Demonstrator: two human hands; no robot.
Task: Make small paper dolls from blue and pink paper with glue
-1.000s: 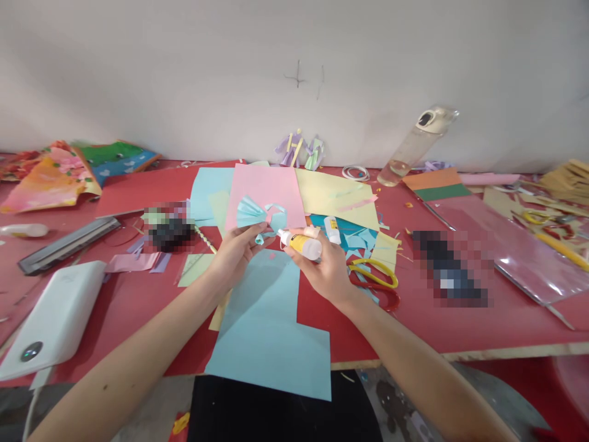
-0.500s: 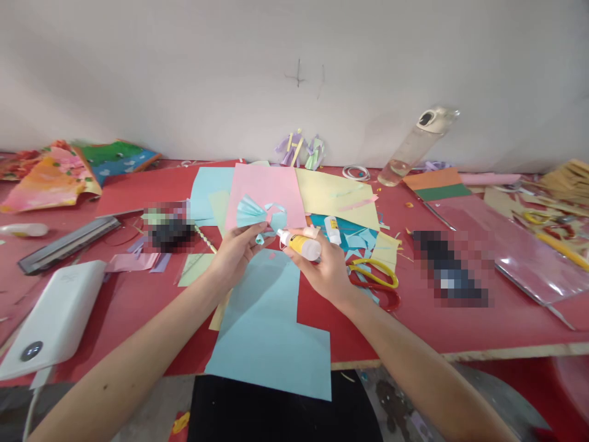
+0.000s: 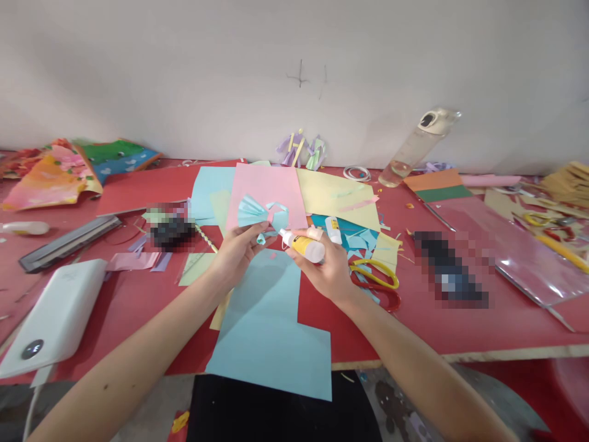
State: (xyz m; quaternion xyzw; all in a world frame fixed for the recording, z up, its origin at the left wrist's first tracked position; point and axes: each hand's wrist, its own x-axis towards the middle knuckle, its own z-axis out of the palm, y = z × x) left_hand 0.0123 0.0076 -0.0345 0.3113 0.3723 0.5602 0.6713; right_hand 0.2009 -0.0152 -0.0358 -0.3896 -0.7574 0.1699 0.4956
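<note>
My left hand [image 3: 237, 253] is closed on a small light-blue paper dress [image 3: 252, 212] with a pleated, fan-like skirt and a pink band at its waist. In my right hand [image 3: 329, 270] is a small white glue bottle [image 3: 307, 248] with a yellow label, tilted so its nozzle points left at the paper dress. Whether the tip touches the paper I cannot tell. A second glue bottle [image 3: 333, 229] lies just beyond my right hand. Below both hands is a light-blue sheet [image 3: 271, 331] that overhangs the table's front edge.
Yellow-and-red scissors [image 3: 376, 273] lie right of my right hand, by blue paper scraps [image 3: 361, 239]. Pink paper [image 3: 269, 184] and yellow paper [image 3: 338, 196] lie behind. A water bottle [image 3: 418, 147] stands at the back right. A white power bank [image 3: 57, 319] is at left. Small paper figures [image 3: 294, 148] lean on the wall.
Almost nothing differs. My hands, the paper dress and the glue bottle keep nearly the same pose, and the whole view has shifted very slightly.
</note>
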